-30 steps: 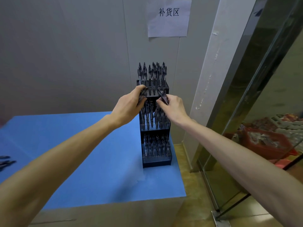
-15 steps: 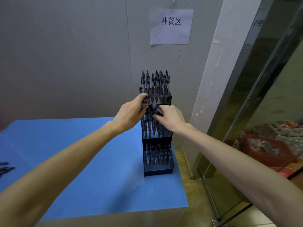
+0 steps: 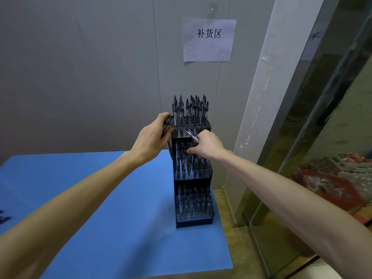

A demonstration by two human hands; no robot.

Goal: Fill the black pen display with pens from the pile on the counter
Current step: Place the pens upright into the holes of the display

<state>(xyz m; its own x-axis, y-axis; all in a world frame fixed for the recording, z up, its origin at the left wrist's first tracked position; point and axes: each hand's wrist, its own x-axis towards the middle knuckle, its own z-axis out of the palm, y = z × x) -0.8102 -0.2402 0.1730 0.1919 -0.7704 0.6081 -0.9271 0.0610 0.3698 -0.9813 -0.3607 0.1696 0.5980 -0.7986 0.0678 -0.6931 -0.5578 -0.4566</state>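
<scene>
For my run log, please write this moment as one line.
left hand: holds spare pens | right hand: pinches one clear-barrelled pen at top tier | black three-tier pen display: nearly full

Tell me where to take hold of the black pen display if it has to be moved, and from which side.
Grip the pen display by its bare side walls near the base, one hand from the left, one from the right. It is tall and narrow, so probably tippy, and pens fill every tier, leaving the top and front with nothing solid to hold.
</scene>
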